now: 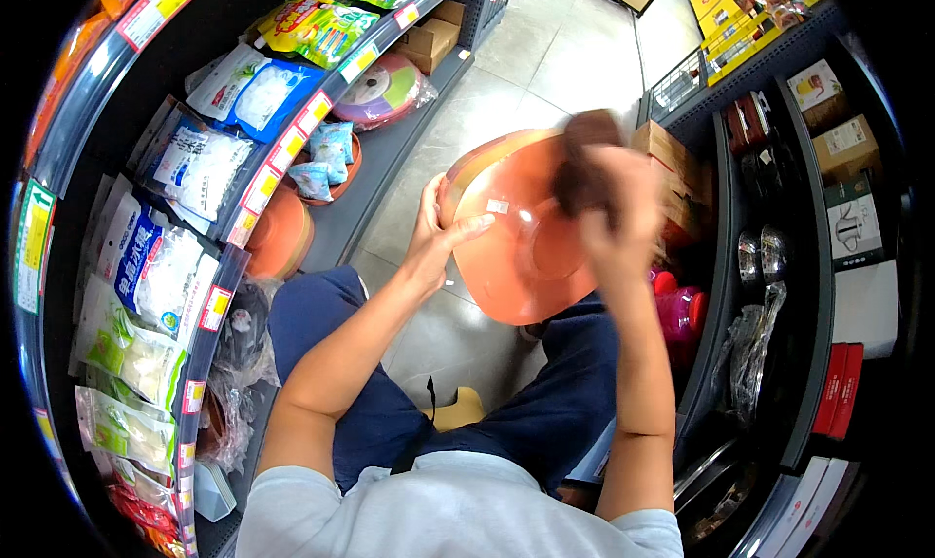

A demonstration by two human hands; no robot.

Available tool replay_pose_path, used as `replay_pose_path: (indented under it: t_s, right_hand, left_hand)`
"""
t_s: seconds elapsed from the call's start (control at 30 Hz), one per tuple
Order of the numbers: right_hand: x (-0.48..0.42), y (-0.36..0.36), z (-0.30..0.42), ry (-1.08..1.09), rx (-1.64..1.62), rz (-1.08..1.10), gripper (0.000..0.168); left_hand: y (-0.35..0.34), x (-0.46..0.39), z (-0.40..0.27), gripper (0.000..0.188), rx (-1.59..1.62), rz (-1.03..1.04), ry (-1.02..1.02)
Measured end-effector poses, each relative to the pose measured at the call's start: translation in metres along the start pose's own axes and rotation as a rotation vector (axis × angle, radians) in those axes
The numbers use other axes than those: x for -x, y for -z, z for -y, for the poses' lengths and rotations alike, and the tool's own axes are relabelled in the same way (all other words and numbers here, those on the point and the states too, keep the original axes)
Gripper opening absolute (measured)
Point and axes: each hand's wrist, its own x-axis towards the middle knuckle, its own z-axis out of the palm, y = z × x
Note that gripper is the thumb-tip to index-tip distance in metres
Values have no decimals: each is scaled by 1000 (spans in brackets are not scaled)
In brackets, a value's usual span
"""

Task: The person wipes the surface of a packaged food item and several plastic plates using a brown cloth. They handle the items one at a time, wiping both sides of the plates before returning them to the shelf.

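Note:
My left hand (442, 237) grips the left rim of a stack of orange plastic trays (489, 266), its thumb lying on the top surface. A small white sticker (498, 207) sits near that thumb. The stack is tilted above the floor between my knees. My right hand (632, 200) is blurred and holds a dark brown cloth (584, 182) against the right part of the top tray. The cloth's folds hide that side of the stack.
At left, a shelf bears bagged sugar (193, 167); the lower shelf (380, 171) holds another orange tray stack (281, 237), small blue packets (332, 153) and a wrapped multicoloured tray (383, 90). Metal bowls (763, 255) and boxes (851, 226) line the right shelves. Grey floor tiles (511, 54) lie between.

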Motion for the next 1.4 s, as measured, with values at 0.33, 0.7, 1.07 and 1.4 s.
replay_pose_path:
  t_s: [0.33, 0.7, 1.07, 1.4]
  right_hand:
    - [50, -2, -119, -659, -153, 132, 31]
    - [24, -30, 52, 178, 36, 88, 44]
    - [115, -9, -46, -663, -57, -22, 32]
    - [61, 9, -28, -621, -479, -510, 29]
  left_hand:
    - [6, 0, -8, 70, 53, -96, 23]
    - [19, -15, -17, 60, 140, -180, -69]
    - [21, -13, -32, 53, 333, -267, -39]
    - [10, 4, -33, 56, 384, -69, -69]
